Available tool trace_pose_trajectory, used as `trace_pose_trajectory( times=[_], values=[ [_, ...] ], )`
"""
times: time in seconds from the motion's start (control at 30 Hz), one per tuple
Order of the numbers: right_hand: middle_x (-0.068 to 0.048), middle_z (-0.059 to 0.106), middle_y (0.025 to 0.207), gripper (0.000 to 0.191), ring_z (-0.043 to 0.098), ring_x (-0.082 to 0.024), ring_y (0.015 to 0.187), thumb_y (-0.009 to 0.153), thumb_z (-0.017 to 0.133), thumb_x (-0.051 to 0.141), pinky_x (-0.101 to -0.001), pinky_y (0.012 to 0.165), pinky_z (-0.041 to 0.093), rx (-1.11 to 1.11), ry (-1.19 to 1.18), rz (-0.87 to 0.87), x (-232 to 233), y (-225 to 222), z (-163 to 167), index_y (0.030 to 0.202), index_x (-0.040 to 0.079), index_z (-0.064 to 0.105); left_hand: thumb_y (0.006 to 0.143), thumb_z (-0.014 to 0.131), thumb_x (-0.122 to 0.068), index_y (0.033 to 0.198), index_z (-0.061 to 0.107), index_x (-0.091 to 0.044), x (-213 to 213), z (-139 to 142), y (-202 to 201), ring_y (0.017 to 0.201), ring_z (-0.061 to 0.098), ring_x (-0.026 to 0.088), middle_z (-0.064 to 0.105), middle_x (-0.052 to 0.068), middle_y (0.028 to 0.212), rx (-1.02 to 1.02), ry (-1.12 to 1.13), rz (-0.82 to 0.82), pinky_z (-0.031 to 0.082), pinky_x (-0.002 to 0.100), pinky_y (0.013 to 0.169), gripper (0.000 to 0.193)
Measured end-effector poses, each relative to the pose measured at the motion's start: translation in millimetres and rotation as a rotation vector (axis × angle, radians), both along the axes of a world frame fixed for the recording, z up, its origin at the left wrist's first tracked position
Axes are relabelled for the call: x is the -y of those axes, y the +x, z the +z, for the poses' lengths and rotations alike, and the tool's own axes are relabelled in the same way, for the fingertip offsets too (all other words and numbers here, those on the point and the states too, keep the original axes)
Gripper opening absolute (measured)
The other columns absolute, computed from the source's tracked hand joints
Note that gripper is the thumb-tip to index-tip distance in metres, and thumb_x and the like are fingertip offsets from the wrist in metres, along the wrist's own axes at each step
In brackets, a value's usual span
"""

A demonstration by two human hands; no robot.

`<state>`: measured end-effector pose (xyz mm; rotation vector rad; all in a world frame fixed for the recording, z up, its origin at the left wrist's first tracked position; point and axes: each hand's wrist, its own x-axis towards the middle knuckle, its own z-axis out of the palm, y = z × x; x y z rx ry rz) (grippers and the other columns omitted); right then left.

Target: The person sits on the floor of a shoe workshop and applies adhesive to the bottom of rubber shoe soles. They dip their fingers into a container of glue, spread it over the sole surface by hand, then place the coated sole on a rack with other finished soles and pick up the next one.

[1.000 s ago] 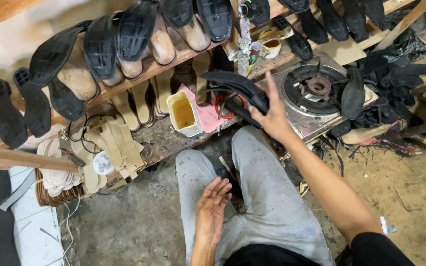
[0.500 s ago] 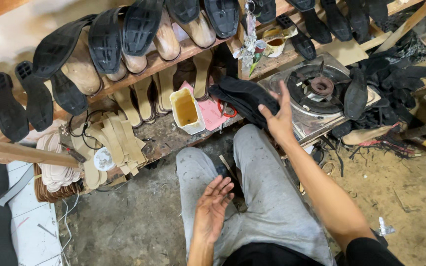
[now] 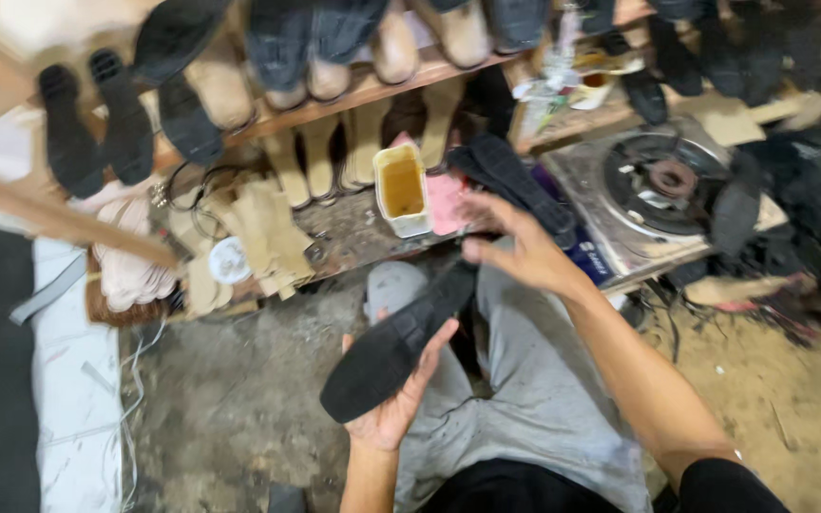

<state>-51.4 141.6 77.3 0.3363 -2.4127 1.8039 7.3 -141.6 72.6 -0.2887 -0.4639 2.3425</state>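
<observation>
Shoemaking workshop; shelved soles (image 3: 125, 123); lasts (image 3: 391, 43).

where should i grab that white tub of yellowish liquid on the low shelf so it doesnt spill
Take the white tub by its two long side walls, just below the rim, fingers coming straight down from above. It stands upright and open-topped with liquid close to the rim, so lift it level. Its right side is crowded by pink cloth and black soles, so a sideways approach looks awkward.
</observation>
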Motion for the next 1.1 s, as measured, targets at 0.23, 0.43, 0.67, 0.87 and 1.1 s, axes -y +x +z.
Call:
trace_pose_trajectory(
  times=[0.23,0.43,0.67,0.87,1.1],
  values=[
    [-0.027,0.041,0.151,0.052,0.035,-0.047,0.142,0.087,0.075,0.042,-0.0549,0.115,0.036,-0.336,0.724,-0.189,38.3,-106.7,-40.8,0.127,0.008,0.067,0.100,0.057,-0.033,0.148,0.055,-0.015,32.3,-3.4,-0.2,0.152,0.019,0.055,0.027,0.026,0.165,-0.230,-0.321,0.340,0.031,0.062,0.121,0.051],
    [-0.032,0.033,0.152,0.054,0.024,-0.052,0.141,0.086,0.069,0.058,-0.0660,0.110,0.023,-0.311,0.981,-0.072,62.2,-127.9,-31.6,0.107,0.010,0.081,0.112,0.051,-0.043,0.135,0.057,-0.008,48.0,-21.9,4.0,0.153,0.031,0.046,0.041,0.026,0.161,-0.340,-0.157,0.377,0.022,0.061,0.129,0.042],
    [-0.018,0.068,0.128,0.048,0.058,-0.036,0.129,0.102,0.057,0.046,-0.0493,0.114,0.040,-0.219,0.680,-0.114,62.4,-65.7,6.0,0.100,0.003,0.077,0.100,0.052,-0.030,0.147,0.051,0.000,40.0,-7.4,-13.1,0.140,0.050,0.027,0.052,0.018,0.152,-0.133,-0.344,0.448,0.019,0.052,0.127,0.056],
    [-0.015,0.062,0.120,0.078,0.053,-0.024,0.118,0.110,0.031,0.063,-0.0381,0.110,0.039,-0.262,-0.176,0.036,112.8,45.0,29.7,0.124,-0.004,0.068,0.106,0.052,-0.034,0.154,0.041,0.011,13.9,22.2,-36.1,0.145,0.046,0.035,0.052,0.026,0.151,-0.364,-0.284,0.484,0.029,0.047,0.128,0.067],
    [-0.010,0.051,0.116,0.094,0.048,-0.022,0.112,0.107,0.021,0.071,-0.0359,0.109,0.036,-0.221,-0.325,0.015,138.3,65.4,27.6,0.140,-0.007,0.061,0.104,0.049,-0.032,0.155,0.041,0.010,-9.3,46.7,-47.1,0.148,0.041,0.042,0.053,0.026,0.151,-0.389,-0.142,0.447,0.035,0.048,0.122,0.067]
  ],
)
